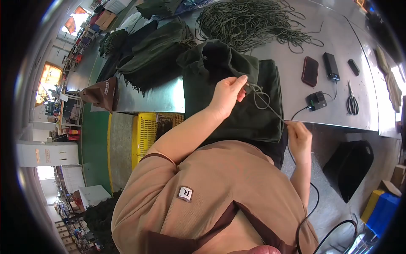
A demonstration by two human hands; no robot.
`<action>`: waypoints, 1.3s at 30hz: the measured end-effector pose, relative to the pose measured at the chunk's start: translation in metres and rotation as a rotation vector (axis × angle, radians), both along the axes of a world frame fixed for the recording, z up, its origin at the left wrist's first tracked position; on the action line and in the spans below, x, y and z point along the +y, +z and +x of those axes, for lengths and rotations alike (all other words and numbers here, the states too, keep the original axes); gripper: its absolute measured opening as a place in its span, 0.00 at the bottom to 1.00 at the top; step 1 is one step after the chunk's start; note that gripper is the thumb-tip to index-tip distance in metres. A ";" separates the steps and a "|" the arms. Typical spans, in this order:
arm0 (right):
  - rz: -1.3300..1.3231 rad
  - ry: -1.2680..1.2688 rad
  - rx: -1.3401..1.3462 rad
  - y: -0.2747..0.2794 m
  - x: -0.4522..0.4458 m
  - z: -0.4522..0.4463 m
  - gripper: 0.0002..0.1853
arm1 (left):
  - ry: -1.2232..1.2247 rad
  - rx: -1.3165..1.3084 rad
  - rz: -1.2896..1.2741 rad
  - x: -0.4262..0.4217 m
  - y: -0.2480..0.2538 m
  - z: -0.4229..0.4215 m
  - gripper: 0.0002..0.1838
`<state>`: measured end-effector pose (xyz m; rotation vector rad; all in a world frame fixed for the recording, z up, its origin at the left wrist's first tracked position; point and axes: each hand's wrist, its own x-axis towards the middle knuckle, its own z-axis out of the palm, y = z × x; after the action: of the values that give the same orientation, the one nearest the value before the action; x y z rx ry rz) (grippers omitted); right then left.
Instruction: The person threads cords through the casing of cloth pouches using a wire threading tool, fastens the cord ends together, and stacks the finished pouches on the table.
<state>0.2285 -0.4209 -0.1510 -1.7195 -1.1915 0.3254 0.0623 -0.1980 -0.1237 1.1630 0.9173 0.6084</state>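
A dark green cloth bag (241, 63) with its mouth gaping lies on a stack of folded dark green cloth (264, 122) at the table's near edge. My left hand (226, 95) pinches the bag's rim, where a thin grey-green cord (261, 101) comes out. Thumb and forefinger are closed there; whether they grip cloth, cord or both is hard to make out. The cord makes a loose loop beside that hand, then runs tight down to the right. Its other end is between the closed fingertips of my right hand (299, 137), just off the table edge.
A tangled heap of cord (249, 23) and piled green cloth (158, 55) cover the far side. On the right lie a phone (310, 71), power bank (331, 66), small cabled device (316, 101) and scissors (352, 103). A yellow crate (145, 135) stands below left.
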 end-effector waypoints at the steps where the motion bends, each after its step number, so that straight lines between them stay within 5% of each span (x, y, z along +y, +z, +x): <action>1: -0.023 -0.013 0.039 -0.002 0.000 -0.009 0.07 | 0.043 0.029 0.064 -0.006 0.001 0.004 0.16; 2: -0.018 -0.042 -0.023 -0.005 0.003 -0.017 0.06 | 0.050 0.022 0.061 -0.008 -0.006 0.005 0.16; 4: 0.000 -0.053 -0.220 -0.003 0.011 -0.028 0.07 | 0.070 0.130 0.455 -0.011 -0.029 0.003 0.20; 7: 0.041 0.025 -0.406 0.006 0.030 -0.033 0.09 | -0.101 0.204 0.550 -0.039 -0.047 -0.006 0.21; 9: 0.081 0.033 -0.430 0.011 0.040 -0.030 0.08 | -0.178 0.009 -0.004 -0.045 -0.035 -0.003 0.23; 12: 0.141 0.108 -0.458 0.014 0.051 -0.030 0.09 | 0.084 -0.077 -0.297 -0.018 -0.024 -0.019 0.22; 15: 0.197 0.158 -0.455 0.024 0.075 -0.047 0.17 | 0.143 -0.190 -0.148 -0.024 0.009 -0.019 0.17; 18: 0.173 0.330 -0.369 0.055 0.099 -0.061 0.29 | -0.041 -0.070 -0.307 -0.049 0.014 -0.017 0.14; 20: 0.047 0.466 -0.170 0.054 0.101 -0.049 0.36 | -0.013 -0.235 -0.361 -0.044 0.004 -0.026 0.14; 22: 0.036 0.479 -0.253 0.045 0.100 -0.039 0.35 | 0.215 -0.304 -0.432 -0.037 -0.003 -0.038 0.16; 25: 0.012 0.482 -0.288 0.047 0.103 -0.051 0.33 | 0.274 -0.306 -0.183 -0.027 -0.002 -0.054 0.11; 33: 0.075 0.433 -0.363 0.040 0.101 -0.043 0.27 | -0.049 -0.401 -0.217 -0.034 0.000 -0.035 0.13; 35: 0.052 0.405 -0.391 0.036 0.094 -0.036 0.26 | 0.197 -0.530 -0.251 -0.022 0.011 -0.052 0.13; 39: 0.030 0.388 -0.335 0.026 0.086 -0.039 0.24 | 0.298 -0.426 -0.142 -0.007 0.018 -0.063 0.14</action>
<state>0.1897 -0.3345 -0.1253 -1.5483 -1.7726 0.2527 -0.0007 -0.2051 -0.1058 0.7329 0.7543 0.9741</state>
